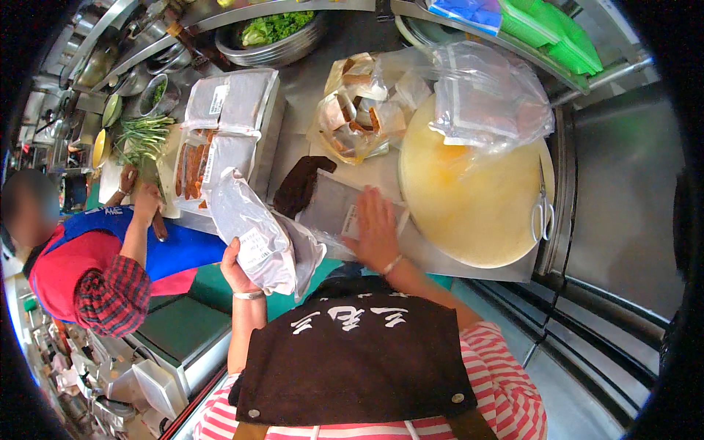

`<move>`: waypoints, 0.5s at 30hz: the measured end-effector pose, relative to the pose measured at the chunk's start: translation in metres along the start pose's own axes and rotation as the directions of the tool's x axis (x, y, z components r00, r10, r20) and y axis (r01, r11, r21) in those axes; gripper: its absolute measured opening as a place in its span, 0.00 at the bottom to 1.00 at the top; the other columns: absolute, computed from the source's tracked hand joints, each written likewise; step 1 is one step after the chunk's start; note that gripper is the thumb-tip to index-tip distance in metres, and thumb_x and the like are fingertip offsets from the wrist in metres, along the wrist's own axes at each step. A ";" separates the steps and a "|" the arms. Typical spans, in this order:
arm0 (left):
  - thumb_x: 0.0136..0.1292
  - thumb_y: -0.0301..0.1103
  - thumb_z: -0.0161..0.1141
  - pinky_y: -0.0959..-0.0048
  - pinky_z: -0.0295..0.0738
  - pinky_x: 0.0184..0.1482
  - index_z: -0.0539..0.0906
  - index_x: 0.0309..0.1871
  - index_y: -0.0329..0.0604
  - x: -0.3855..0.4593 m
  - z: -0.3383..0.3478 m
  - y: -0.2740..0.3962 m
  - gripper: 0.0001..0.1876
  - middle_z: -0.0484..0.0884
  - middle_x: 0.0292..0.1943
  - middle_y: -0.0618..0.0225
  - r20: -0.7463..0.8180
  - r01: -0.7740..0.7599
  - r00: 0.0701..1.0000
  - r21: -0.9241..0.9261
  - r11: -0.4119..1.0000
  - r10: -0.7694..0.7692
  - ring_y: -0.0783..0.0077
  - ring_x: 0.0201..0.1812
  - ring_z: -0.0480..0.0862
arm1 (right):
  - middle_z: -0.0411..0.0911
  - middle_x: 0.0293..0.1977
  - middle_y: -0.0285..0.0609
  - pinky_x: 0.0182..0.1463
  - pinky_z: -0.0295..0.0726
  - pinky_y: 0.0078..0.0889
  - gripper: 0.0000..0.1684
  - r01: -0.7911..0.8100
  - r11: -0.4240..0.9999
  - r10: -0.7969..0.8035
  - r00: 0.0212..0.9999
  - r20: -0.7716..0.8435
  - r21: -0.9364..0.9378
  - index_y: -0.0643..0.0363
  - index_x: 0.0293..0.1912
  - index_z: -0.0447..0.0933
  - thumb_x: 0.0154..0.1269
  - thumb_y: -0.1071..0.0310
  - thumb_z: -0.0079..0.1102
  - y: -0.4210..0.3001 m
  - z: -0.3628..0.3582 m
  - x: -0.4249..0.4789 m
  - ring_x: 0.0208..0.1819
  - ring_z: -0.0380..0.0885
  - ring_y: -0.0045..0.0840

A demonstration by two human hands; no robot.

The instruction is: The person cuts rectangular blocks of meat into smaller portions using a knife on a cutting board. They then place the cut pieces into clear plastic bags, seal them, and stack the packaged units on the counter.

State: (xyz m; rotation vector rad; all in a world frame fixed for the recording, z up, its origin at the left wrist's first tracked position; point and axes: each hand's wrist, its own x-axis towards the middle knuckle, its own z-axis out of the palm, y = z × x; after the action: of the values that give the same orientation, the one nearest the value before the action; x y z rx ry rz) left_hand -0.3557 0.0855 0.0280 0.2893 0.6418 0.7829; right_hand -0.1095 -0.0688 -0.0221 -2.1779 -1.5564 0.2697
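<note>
My left hand [240,269] grips clear plastic packages [256,236] that bear a printed white label, raised at the table's front edge. My right hand [377,228] lies flat, fingers extended, over a flat sealed package [330,206] on the steel worktable. That package also has a label, partly under my fingers. A dark brown cloth [300,187] is bunched against its left side. Left of it, a metal tray [269,129] bears more labelled packages [231,102], and brown strips of food [192,165] show through the plastic.
To the right is a round cutting board [473,203] with scissors [543,212] and a bulky plastic bag [492,96] on it. An open bag of wrapped brown pieces [357,118] stands behind. At left, a co-worker [93,264] holds a knife [158,223] by green onions [143,135].
</note>
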 end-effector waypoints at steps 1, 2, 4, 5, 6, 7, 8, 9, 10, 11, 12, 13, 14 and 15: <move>0.58 0.38 0.57 0.53 0.74 0.57 0.71 0.60 0.30 -0.003 0.001 0.002 0.28 0.79 0.53 0.50 -0.017 -0.025 1.000 0.001 1.000 0.025 0.49 0.52 0.80 | 0.50 0.70 0.59 0.73 0.43 0.53 0.51 -0.031 0.999 0.031 1.000 0.001 -0.019 0.70 0.66 0.56 0.54 0.45 0.61 0.006 0.010 0.009 0.72 0.48 0.48; 0.59 0.38 0.57 0.53 0.74 0.57 0.71 0.60 0.30 -0.006 0.004 0.002 0.28 0.79 0.53 0.50 -0.034 -0.049 0.998 0.003 0.999 0.049 0.49 0.52 0.80 | 0.50 0.70 0.59 0.73 0.41 0.52 0.54 -0.022 1.000 0.023 1.000 0.018 -0.018 0.69 0.67 0.55 0.52 0.42 0.61 0.011 0.015 0.009 0.73 0.47 0.47; 0.59 0.38 0.57 0.53 0.74 0.56 0.71 0.60 0.29 -0.010 -0.005 0.007 0.28 0.79 0.53 0.50 -0.030 -0.035 0.999 -0.028 0.999 0.034 0.49 0.51 0.81 | 0.48 0.71 0.59 0.74 0.39 0.51 0.55 -0.021 0.999 0.022 0.999 0.037 -0.042 0.70 0.67 0.55 0.53 0.40 0.60 0.014 0.020 0.010 0.73 0.45 0.47; 0.59 0.38 0.57 0.53 0.74 0.57 0.71 0.60 0.30 -0.015 -0.012 0.010 0.28 0.79 0.53 0.50 -0.057 -0.062 0.996 -0.011 0.998 0.061 0.49 0.52 0.81 | 0.48 0.71 0.59 0.74 0.38 0.50 0.55 -0.020 0.998 0.022 0.999 0.046 -0.055 0.70 0.67 0.55 0.53 0.39 0.60 0.014 0.022 0.010 0.74 0.44 0.46; 0.59 0.38 0.57 0.53 0.74 0.57 0.71 0.60 0.30 -0.017 -0.015 0.010 0.28 0.79 0.53 0.50 -0.070 -0.091 0.993 0.000 0.996 0.091 0.49 0.52 0.81 | 0.48 0.71 0.59 0.74 0.39 0.50 0.55 -0.034 0.997 0.041 0.994 0.100 -0.072 0.70 0.68 0.55 0.54 0.39 0.59 0.010 0.015 0.012 0.74 0.44 0.46; 0.58 0.38 0.58 0.53 0.74 0.57 0.71 0.60 0.30 -0.022 -0.016 0.012 0.28 0.79 0.53 0.49 -0.079 -0.096 0.992 0.000 0.995 0.096 0.49 0.52 0.81 | 0.49 0.70 0.59 0.74 0.39 0.51 0.54 -0.037 0.997 0.043 0.995 0.092 -0.068 0.70 0.67 0.55 0.53 0.40 0.60 0.003 0.011 0.017 0.73 0.45 0.46; 0.58 0.38 0.58 0.53 0.74 0.57 0.71 0.60 0.30 -0.022 -0.016 0.014 0.28 0.79 0.53 0.49 -0.074 -0.103 0.992 -0.001 0.995 0.103 0.49 0.52 0.81 | 0.50 0.70 0.59 0.74 0.40 0.51 0.54 -0.039 0.997 0.044 0.996 0.084 -0.063 0.70 0.67 0.55 0.53 0.41 0.61 -0.006 0.008 0.024 0.73 0.45 0.46; 0.58 0.38 0.58 0.53 0.74 0.57 0.71 0.60 0.30 -0.023 -0.017 0.014 0.28 0.79 0.52 0.49 -0.074 -0.107 0.992 -0.003 0.994 0.106 0.49 0.52 0.81 | 0.50 0.70 0.58 0.73 0.41 0.52 0.54 -0.045 0.998 0.050 0.995 0.092 -0.054 0.70 0.67 0.55 0.53 0.43 0.62 -0.017 0.011 0.023 0.73 0.46 0.47; 0.58 0.38 0.58 0.53 0.74 0.57 0.71 0.60 0.30 -0.022 -0.017 0.017 0.28 0.79 0.52 0.49 -0.056 -0.085 0.995 -0.013 0.996 0.084 0.49 0.52 0.81 | 0.51 0.70 0.58 0.74 0.40 0.52 0.53 0.015 1.000 -0.012 0.994 0.110 -0.027 0.70 0.67 0.55 0.53 0.43 0.62 -0.029 0.019 0.029 0.73 0.46 0.46; 0.58 0.39 0.58 0.53 0.74 0.57 0.71 0.60 0.30 -0.022 -0.016 0.018 0.29 0.79 0.52 0.48 -0.042 -0.073 0.996 -0.012 0.997 0.072 0.49 0.51 0.81 | 0.51 0.70 0.58 0.74 0.40 0.52 0.53 0.074 0.997 -0.074 0.989 0.126 0.001 0.70 0.67 0.55 0.53 0.43 0.61 -0.044 0.030 0.040 0.73 0.46 0.46; 0.58 0.39 0.58 0.53 0.74 0.57 0.70 0.60 0.30 -0.023 -0.014 0.020 0.29 0.79 0.52 0.48 -0.033 -0.065 0.997 -0.012 0.998 0.065 0.49 0.51 0.81 | 0.51 0.70 0.58 0.74 0.40 0.52 0.52 0.139 0.990 -0.143 0.980 0.140 0.033 0.70 0.67 0.55 0.54 0.44 0.61 -0.054 0.038 0.048 0.73 0.46 0.46; 0.58 0.39 0.58 0.53 0.74 0.57 0.70 0.60 0.30 -0.024 -0.010 0.021 0.29 0.79 0.52 0.48 -0.028 -0.065 0.997 -0.001 0.998 0.065 0.49 0.51 0.81 | 0.51 0.70 0.58 0.74 0.40 0.52 0.52 0.159 0.987 -0.152 0.973 0.172 -0.026 0.70 0.67 0.55 0.55 0.44 0.60 -0.057 0.044 0.049 0.73 0.46 0.46; 0.57 0.39 0.58 0.53 0.74 0.57 0.70 0.60 0.30 -0.022 -0.008 0.022 0.29 0.79 0.52 0.48 -0.028 -0.063 0.998 0.011 0.998 0.063 0.49 0.51 0.80 | 0.52 0.69 0.58 0.74 0.40 0.51 0.51 0.176 0.981 -0.156 0.967 0.203 -0.085 0.70 0.67 0.55 0.55 0.44 0.60 -0.058 0.051 0.050 0.73 0.46 0.46; 0.57 0.39 0.58 0.53 0.74 0.57 0.70 0.61 0.30 -0.025 -0.007 0.021 0.30 0.79 0.52 0.48 -0.037 -0.066 0.997 0.017 0.998 0.067 0.49 0.52 0.80 | 0.52 0.69 0.58 0.74 0.40 0.50 0.50 0.201 0.969 -0.164 0.958 0.233 -0.145 0.70 0.67 0.55 0.56 0.44 0.59 -0.060 0.053 0.052 0.73 0.46 0.46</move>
State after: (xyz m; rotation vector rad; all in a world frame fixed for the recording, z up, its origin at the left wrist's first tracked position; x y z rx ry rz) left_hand -0.3854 0.0821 0.0427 0.3124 0.6762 0.8491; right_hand -0.1638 0.0083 -0.0363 -2.1681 -1.9555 0.3408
